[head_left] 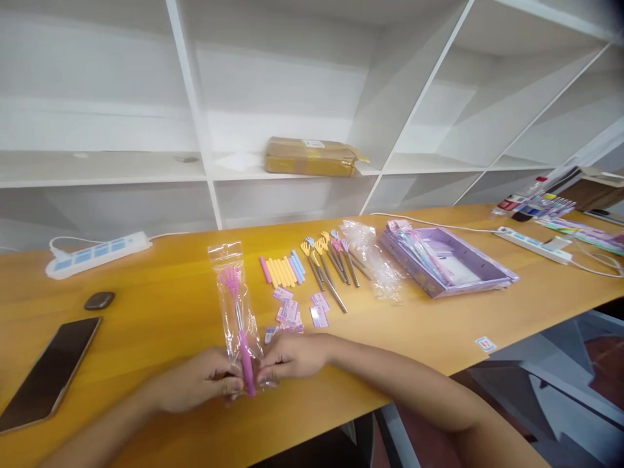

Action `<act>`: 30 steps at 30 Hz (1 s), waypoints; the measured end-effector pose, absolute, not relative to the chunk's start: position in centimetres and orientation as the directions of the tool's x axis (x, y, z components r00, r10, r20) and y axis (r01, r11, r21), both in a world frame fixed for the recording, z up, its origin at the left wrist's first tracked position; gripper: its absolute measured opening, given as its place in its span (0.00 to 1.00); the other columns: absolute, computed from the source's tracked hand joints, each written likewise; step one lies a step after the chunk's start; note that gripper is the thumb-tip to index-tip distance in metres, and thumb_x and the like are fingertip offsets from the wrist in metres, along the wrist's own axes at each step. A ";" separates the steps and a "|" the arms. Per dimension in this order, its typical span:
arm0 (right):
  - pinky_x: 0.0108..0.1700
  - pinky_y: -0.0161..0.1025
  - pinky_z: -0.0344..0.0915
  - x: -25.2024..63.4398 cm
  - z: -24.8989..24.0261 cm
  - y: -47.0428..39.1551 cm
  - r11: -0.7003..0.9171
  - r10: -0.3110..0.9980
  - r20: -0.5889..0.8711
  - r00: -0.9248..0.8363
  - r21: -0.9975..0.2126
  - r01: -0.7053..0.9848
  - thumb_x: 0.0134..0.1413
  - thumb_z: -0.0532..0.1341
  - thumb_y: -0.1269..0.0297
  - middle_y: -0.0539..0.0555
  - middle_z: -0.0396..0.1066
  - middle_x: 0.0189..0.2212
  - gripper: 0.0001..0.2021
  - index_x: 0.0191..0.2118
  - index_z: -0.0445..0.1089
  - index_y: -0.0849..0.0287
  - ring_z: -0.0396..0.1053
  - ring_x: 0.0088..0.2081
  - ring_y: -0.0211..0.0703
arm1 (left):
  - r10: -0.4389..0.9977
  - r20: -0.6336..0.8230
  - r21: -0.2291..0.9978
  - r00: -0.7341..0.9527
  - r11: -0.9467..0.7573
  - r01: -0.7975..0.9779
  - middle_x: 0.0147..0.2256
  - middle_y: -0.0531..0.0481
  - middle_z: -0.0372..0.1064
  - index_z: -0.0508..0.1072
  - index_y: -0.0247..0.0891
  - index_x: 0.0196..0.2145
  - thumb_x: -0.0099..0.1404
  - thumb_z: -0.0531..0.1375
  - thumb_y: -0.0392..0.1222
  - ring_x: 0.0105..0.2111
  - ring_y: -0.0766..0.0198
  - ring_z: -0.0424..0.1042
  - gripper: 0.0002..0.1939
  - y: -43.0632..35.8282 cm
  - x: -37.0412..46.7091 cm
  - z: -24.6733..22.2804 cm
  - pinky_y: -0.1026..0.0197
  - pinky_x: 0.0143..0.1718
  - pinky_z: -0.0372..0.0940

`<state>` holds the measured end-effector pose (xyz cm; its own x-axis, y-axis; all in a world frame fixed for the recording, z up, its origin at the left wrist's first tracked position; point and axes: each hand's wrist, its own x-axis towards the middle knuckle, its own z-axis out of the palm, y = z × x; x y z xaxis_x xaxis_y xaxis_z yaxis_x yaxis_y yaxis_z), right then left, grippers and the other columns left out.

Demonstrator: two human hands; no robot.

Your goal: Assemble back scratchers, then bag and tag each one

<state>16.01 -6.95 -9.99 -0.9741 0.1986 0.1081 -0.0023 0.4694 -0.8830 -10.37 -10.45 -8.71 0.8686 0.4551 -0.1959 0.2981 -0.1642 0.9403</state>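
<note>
The soft, slippery bag [228,315] is pinched by left hand [192,383] and right hand [299,355] beside the handle [246,361], where the light, stiff scratcher [238,315] seems best held.

Showing pink claw and handle, silvery shaft on back scratcher [242,335]. Lying lengthwise inside clear, crinkled plastic bag [226,314], claw pointing away from camera.

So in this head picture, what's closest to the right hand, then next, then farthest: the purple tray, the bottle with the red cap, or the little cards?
1. Little cards, just beyond the right hand.
2. Purple tray, off to the right.
3. Bottle, far right.
</note>
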 end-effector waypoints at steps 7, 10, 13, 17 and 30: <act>0.39 0.33 0.64 16.0 -11.7 -7.0 0.404 0.279 0.064 -0.958 -0.913 0.057 0.72 0.55 0.47 0.52 0.71 0.29 0.24 0.34 0.74 0.63 0.68 0.32 0.35 | 0.515 -0.162 0.900 0.842 -0.273 0.340 0.34 0.47 0.72 0.80 0.39 0.45 0.77 0.50 0.58 0.32 0.61 0.70 0.24 -10.4 -10.1 -9.7 0.62 0.37 0.65; 0.36 0.33 0.65 15.4 -12.2 -7.7 0.187 0.369 0.019 -0.929 -0.981 0.054 0.67 0.61 0.43 0.52 0.71 0.33 0.22 0.43 0.72 0.62 0.68 0.33 0.36 | 0.500 -0.120 0.890 0.857 -0.328 0.316 0.32 0.47 0.72 0.79 0.39 0.44 0.77 0.50 0.55 0.33 0.59 0.69 0.22 -10.9 -9.7 -9.7 0.61 0.38 0.64; 0.28 0.31 0.62 13.9 -12.9 -8.3 -0.073 0.548 -0.021 -0.836 -0.997 -0.022 0.62 0.63 0.39 0.49 0.68 0.31 0.26 0.46 0.67 0.60 0.64 0.26 0.32 | 0.462 -0.068 0.884 0.884 -0.382 0.268 0.30 0.48 0.71 0.78 0.38 0.38 0.77 0.50 0.53 0.30 0.61 0.67 0.22 -11.5 -9.5 -9.7 0.61 0.37 0.62; 0.22 0.29 0.57 12.4 -14.1 -8.6 -0.167 0.695 -0.057 -0.717 -0.982 -0.083 0.61 0.64 0.38 0.44 0.63 0.23 0.26 0.38 0.65 0.60 0.59 0.20 0.30 | 0.511 -0.044 0.857 0.859 -0.423 0.295 0.30 0.49 0.71 0.75 0.38 0.32 0.75 0.55 0.53 0.30 0.62 0.66 0.20 -11.5 -10.2 -9.8 0.61 0.37 0.61; 0.23 0.29 0.66 13.8 -11.7 -10.5 -0.125 0.438 -0.264 -0.859 -0.964 0.233 0.60 0.67 0.43 0.45 0.70 0.24 0.22 0.43 0.70 0.60 0.63 0.18 0.29 | 0.979 0.190 0.979 0.068 -0.194 0.061 0.43 0.50 0.70 0.62 0.46 0.61 0.72 0.63 0.47 0.43 0.59 0.75 0.23 -8.8 -11.9 -13.6 0.56 0.44 0.73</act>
<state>13.81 -10.49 -11.70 -0.8593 0.4380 -0.2642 0.2326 -0.1253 -0.9645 -11.87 -8.77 -13.61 0.0677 0.9794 0.1900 0.0609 -0.1942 0.9791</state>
